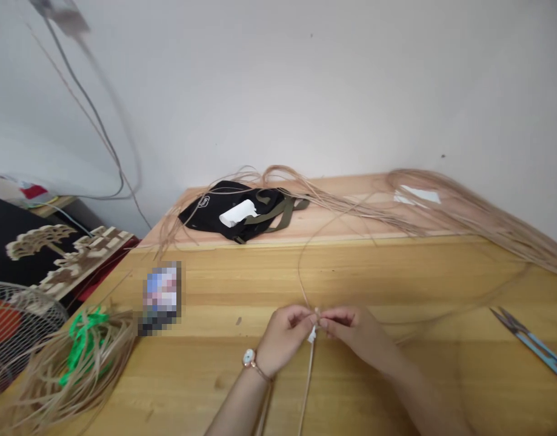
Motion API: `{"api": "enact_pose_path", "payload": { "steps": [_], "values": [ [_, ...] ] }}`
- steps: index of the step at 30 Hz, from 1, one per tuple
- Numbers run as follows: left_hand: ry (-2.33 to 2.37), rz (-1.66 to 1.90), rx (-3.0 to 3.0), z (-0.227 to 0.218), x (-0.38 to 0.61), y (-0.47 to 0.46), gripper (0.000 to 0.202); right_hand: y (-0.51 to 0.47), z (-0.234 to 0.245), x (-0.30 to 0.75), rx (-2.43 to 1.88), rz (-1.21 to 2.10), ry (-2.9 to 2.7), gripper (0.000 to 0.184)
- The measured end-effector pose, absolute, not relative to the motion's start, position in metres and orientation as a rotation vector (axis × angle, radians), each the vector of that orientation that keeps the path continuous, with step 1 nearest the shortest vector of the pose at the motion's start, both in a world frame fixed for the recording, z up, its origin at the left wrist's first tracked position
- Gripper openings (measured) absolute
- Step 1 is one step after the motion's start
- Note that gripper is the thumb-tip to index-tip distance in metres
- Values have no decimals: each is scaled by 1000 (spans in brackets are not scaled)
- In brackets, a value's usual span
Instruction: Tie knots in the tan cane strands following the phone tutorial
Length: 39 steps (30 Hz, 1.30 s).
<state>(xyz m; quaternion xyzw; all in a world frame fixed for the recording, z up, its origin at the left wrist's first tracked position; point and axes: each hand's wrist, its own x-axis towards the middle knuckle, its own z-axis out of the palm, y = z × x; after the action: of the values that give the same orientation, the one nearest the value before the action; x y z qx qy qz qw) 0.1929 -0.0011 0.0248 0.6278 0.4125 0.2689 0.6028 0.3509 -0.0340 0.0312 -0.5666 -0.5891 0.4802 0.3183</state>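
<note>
My left hand (285, 336) and my right hand (351, 333) meet at the middle of the wooden table (396, 272), fingertips pinched together on thin tan straw strands (309, 369). A small white piece (312, 334) sits between the fingertips. One strand loops up from the pinch toward the back (300, 266); others hang down toward me. A watch is on my left wrist (250, 358).
A big sheaf of tan strands (464, 206) lies across the back right. A black bag (233, 209) rests at the back. Blue-handled snips (528, 342) lie at the right. A strand bundle tied with green ribbon (82, 348) and a fan (14, 327) are left.
</note>
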Motion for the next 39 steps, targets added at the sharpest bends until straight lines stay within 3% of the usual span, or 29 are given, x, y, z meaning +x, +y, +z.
{"api": "enact_pose_path", "payload": {
  "steps": [7,17,39],
  "values": [
    [984,653,1225,24,193,-1,23,-34,35,349,-1494,1231,-1585,22],
    [1011,638,1503,24,190,-4,13,-35,26,351,-1442,1388,-1456,21],
    [934,597,1310,23,193,-3,14,-35,25,352,-1398,1423,-1463,21]
  ]
}}
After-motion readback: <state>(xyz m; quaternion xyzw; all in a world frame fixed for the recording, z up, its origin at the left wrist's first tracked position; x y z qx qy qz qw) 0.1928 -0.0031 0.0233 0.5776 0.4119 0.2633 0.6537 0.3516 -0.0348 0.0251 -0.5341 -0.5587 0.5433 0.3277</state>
